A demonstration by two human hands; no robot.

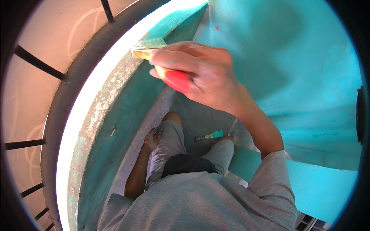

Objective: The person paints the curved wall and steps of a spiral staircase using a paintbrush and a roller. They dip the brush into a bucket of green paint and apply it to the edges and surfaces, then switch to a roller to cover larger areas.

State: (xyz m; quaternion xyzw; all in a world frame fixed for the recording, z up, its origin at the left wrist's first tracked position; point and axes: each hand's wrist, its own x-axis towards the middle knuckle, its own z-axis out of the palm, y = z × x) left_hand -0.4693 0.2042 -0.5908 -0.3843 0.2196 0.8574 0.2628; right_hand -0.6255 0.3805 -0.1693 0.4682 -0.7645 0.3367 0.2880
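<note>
A paintbrush [141, 54] with pale bristles and a red and yellow handle is gripped in my right hand [202, 72]. Its bristles lie at the top of a concrete ledge [99, 108], where turquoise paint meets worn, flaking paint. My left hand [152, 140] rests low beside my left knee, next to the wall under the ledge; its fingers are curled and I cannot tell whether they hold anything. On the grey floor between my legs lies a second tool with a turquoise end [213, 134], perhaps another brush.
Dark metal railing bars [39, 62] join a curved dark rail [75, 66] on the left, outside the ledge. A turquoise wall [312, 86] rises at the right. Below it, a turquoise slab [315, 182] runs beside my right arm. A dark object [360, 115] sits at the right rim.
</note>
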